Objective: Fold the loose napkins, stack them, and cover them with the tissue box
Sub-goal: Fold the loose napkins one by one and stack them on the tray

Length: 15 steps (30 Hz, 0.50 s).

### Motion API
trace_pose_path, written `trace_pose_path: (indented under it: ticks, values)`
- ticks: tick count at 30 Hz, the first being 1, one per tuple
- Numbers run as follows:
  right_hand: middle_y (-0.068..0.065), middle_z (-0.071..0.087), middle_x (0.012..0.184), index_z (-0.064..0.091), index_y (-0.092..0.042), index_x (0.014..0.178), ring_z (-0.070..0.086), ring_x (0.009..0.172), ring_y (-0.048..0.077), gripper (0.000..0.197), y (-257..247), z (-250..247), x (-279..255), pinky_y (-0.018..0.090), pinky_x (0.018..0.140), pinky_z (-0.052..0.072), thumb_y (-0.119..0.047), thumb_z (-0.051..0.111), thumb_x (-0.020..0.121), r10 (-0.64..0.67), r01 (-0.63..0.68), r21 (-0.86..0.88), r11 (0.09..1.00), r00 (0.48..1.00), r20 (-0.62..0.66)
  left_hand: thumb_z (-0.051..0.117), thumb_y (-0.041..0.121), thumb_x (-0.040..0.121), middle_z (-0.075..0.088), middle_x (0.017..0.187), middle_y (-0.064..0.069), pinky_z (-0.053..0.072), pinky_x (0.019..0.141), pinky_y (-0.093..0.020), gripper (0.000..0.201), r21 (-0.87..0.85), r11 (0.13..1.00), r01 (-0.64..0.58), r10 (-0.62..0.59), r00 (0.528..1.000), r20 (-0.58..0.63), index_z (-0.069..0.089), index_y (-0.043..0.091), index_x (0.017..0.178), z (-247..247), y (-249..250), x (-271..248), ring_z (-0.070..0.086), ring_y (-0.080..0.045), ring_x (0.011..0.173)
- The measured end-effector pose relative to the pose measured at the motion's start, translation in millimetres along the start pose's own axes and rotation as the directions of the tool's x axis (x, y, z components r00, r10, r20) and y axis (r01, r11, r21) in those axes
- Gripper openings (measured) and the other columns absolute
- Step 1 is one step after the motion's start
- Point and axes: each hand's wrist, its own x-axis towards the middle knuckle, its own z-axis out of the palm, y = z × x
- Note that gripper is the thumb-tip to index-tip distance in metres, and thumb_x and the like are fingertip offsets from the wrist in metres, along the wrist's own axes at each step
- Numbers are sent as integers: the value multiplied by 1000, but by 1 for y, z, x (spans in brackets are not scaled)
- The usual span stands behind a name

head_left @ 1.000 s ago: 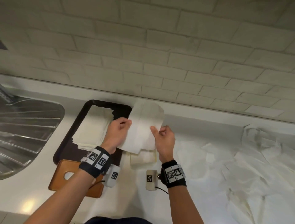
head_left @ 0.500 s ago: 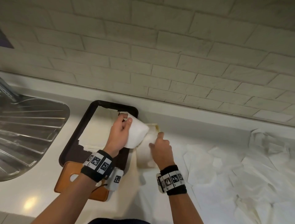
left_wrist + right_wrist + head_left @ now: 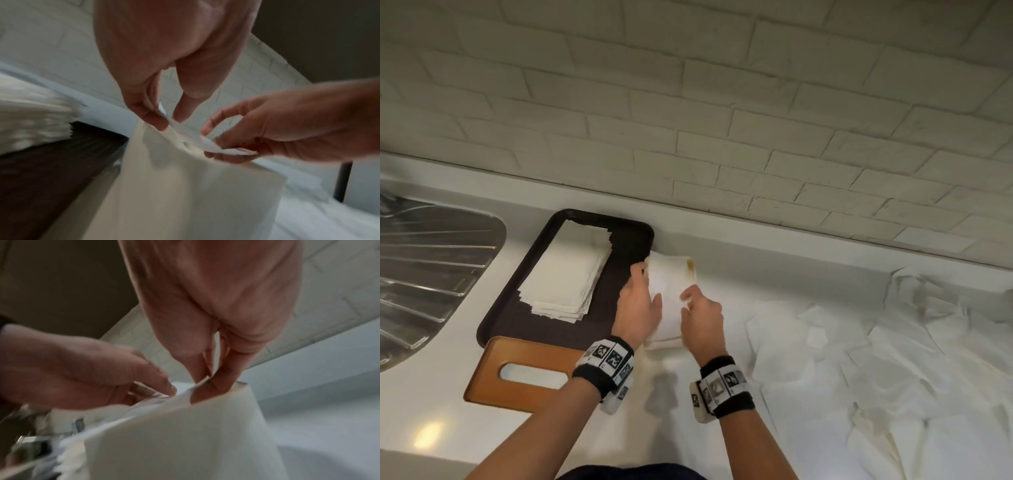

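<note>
On the white counter [image 3: 784,274], just right of the dark tray [image 3: 541,246], lay one napkin [image 3: 671,291] being folded, its far edge at 12 o'clock, its near edge toward 6 o'clock.

Left hand [image 3: 638,308]: at 9 o'clock of that napkin, thumb and forefinger closed together on a thin flap of its paper, as the left wrist view showed [image 3: 158,53].

Right hand [image 3: 702,317]: at 3 o'clock of the napkin, fingers [image 3: 218,384] and thumb pinched on the paper's edge; in the left wrist view this hand [image 3: 287,123] held a small folded corner.

Stack of folded napkins [image 3: 566,274]: on the tray, toward its 10 o'clock part, edges slightly uneven, apart from both hands.

Tissue box [image 3: 517,370]: brown, with an oval slot, lying at 6 o'clock of the tray, its far edge overlapping the tray's near rim; left wrist above its right end.

Loose napkins [image 3: 876,359]: crumpled and spread over the counter at 3 to 4 o'clock of the hands, touching one another.

Sink drainer [image 3: 424,274]: ribbed metal, at 9 o'clock of the tray.

Wall [image 3: 688,102]: white brick, behind the counter at 12 o'clock.

Wristbands [image 3: 726,383]: black, with printed square markers, one on each wrist.
</note>
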Motion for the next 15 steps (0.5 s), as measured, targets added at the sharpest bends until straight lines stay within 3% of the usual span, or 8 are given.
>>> trace_pose_path:
  ticks: [3,5,7,9,11,13,14,15]
  values:
    - [11,72,112,63,-11,121,72,98,28,22,3,9,-1,40,87,62,0,55,104,-25,33,-197,980,999,44,71,6,92,53,143,-14,46,103,-47,58,266,954,-136,150,988,-32,49,11,145,2,0,-7,49,-36,126]
    - [14,71,112,61,-7,119,72,98,32,21,1,12,-3,43,86,62,4,55,102,-43,61,-249,967,996,76,67,20,96,53,149,-8,45,105,-50,51,447,871,-206,220,975,21,52,18,145,4,3,-4,44,-33,136]
    - [13,71,112,60,-9,122,73,98,31,20,1,4,-7,43,85,63,-3,59,104,-87,104,-261,960,993,78,60,41,100,46,160,-2,34,116,-59,57,607,759,-236,136,969,206,44,28,153,8,5,0,33,-34,148]
    - [9,73,105,61,-14,123,74,92,28,16,10,-14,-9,41,81,64,-14,59,106,-117,118,-197,973,993,14,53,58,101,30,171,-1,12,122,-74,66,699,670,-250,-47,925,377,33,35,160,15,2,3,16,-41,158]
    - [6,75,97,61,-19,114,74,85,27,10,38,-39,-7,42,77,64,-21,56,105,-65,56,-95,994,994,-92,53,60,101,17,176,0,-1,120,-79,71,726,654,-213,-142,908,395,29,35,163,21,3,1,4,-44,162]
    - [7,75,99,59,-21,114,73,90,30,14,81,-64,-2,43,82,64,-29,58,103,51,-60,-40,997,981,-185,65,51,99,25,174,-6,7,122,-76,68,700,690,-182,-33,959,282,41,27,158,22,16,-8,11,-45,160]
    - [11,74,108,57,-19,120,72,99,33,24,107,-74,0,45,87,62,-36,59,103,128,-143,-60,988,970,-208,74,42,95,39,167,-11,19,122,-72,63,663,719,-208,102,975,195,52,21,150,25,25,-16,22,-45,155]
    - [16,69,121,54,-14,130,68,111,37,41,134,-82,3,47,93,60,-43,62,102,217,-244,-111,963,954,-208,80,33,90,53,154,-16,32,117,-65,56,608,747,-270,257,960,111,61,14,140,32,33,-23,34,-44,145]
